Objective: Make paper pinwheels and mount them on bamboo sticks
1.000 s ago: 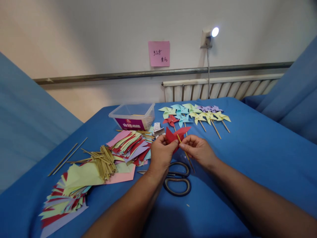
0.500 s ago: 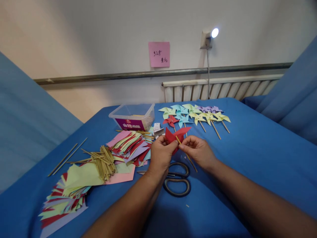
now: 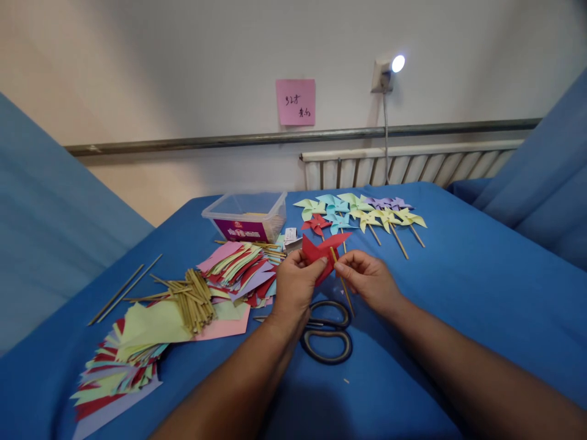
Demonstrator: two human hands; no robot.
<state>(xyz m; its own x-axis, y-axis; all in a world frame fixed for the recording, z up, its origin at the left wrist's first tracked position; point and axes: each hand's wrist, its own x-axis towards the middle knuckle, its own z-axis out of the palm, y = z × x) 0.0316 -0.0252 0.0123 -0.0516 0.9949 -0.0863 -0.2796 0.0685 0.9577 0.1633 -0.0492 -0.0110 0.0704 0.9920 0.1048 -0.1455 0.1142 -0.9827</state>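
Swinging from five o'clock towards six over the last half-second, the thin stick (image 3: 345,290) is standing steeper. The left hand (image 3: 295,279) is pinching the red paper pinwheel (image 3: 320,250), at twelve o'clock from the scissors (image 3: 328,333); the right hand (image 3: 367,280) is pinching the thin stick.

L hand (image 3: 293,284) covers part of red paper (image 3: 320,247); L forearm (image 3: 238,360) hides mid-section of scissors (image 3: 328,333), runs off btm edge; R forearm (image 3: 463,351) cut off btm R; pale scrap (image 3: 346,381) too small to ID
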